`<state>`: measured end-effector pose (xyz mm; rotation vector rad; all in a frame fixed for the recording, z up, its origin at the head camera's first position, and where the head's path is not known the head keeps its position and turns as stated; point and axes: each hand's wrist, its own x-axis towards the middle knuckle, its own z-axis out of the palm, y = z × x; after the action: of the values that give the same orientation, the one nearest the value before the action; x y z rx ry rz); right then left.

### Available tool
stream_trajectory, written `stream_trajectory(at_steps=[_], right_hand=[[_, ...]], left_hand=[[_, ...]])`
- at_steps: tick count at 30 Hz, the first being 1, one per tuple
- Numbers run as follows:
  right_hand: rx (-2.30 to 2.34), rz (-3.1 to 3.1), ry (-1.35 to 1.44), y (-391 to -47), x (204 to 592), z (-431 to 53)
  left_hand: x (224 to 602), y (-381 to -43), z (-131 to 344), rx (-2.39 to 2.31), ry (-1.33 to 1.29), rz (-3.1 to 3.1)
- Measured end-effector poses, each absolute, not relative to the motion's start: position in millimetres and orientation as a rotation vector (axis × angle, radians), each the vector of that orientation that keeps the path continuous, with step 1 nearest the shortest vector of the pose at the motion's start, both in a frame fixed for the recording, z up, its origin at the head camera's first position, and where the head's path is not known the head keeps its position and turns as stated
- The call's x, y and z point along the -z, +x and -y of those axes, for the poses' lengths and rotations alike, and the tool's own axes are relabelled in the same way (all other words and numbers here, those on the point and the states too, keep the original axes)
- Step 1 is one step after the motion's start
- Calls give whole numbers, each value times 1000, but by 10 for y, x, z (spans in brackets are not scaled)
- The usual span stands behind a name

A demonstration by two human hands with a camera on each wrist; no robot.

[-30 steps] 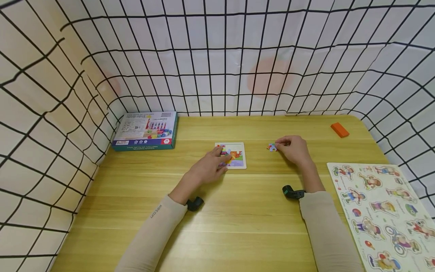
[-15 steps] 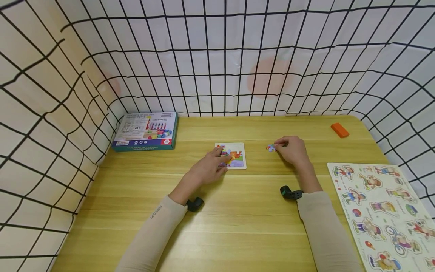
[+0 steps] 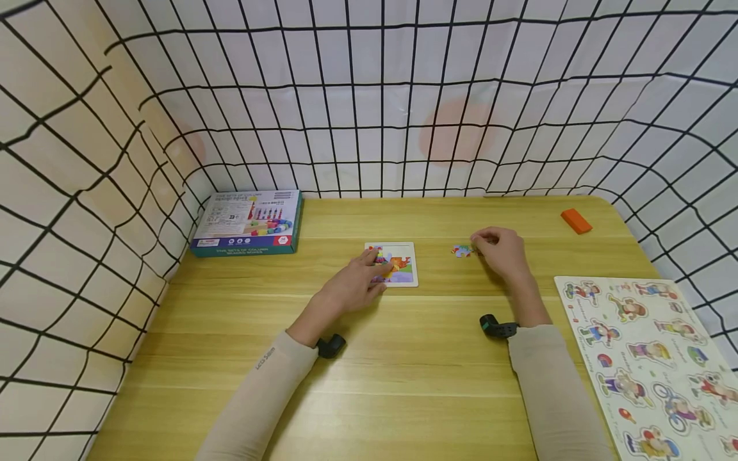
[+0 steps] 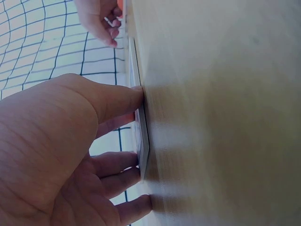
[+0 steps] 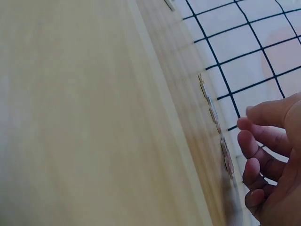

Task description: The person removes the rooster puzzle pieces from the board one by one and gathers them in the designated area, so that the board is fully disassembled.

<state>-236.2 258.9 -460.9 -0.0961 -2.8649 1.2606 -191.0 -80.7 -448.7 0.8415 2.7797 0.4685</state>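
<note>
A small white-framed jigsaw puzzle (image 3: 408, 278) lies mid-table, partly filled with coloured pieces. My left hand (image 3: 352, 282) rests on its left part, fingers spread and covering some of the picture. The left wrist view has the thumb against the puzzle tray's (image 4: 145, 155) edge, with other fingers over it and beside its corner. Farther right, colourful jigsaw pieces (image 3: 461, 251) lie flat on the wood. Just right of them is my right hand (image 3: 503, 253), fingers loosely curled. In the right wrist view its fingers hold nothing, close to the thin edges of the pieces (image 5: 227, 157).
At the back left stands a flat toy box (image 3: 248, 223). An orange block (image 3: 576, 221) lies at the back right. A large white board with cartoon figures (image 3: 646, 358) covers the right side of the table. Black netting (image 3: 392, 83) encloses the back and sides.
My right hand shifted slightly left with its fingertips on a jigsaw piece, then drew back right, and the pieces now lie apart from the fingertips. My left hand stays on the puzzle.
</note>
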Motion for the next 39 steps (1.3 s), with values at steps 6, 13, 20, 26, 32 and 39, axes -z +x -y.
stream_trajectory(at_steps=[6,13,20,26,32,39], right_hand=[[-1305,2828,-123,-2341,4579,-2612],[-1387,2791,-136,-2321,4543,-2538],[-1438,2779,-55,-2305,4533,-2394],[-1464,2774,8,-2326,4542,-2202],[-1472,2765,60,-2374,4573,-1960],[-1513,2757,148,-2373,4599,-1685]], left_hand=[[4486,-1905,805,-473,856,-2805],[4499,-1885,798,-497,864,-2809],[4536,-1876,808,-536,841,-2813],[4552,-1855,893,-533,876,-2822],[4526,-1772,956,-499,866,-2813],[4484,-1712,954,-437,947,-2777]])
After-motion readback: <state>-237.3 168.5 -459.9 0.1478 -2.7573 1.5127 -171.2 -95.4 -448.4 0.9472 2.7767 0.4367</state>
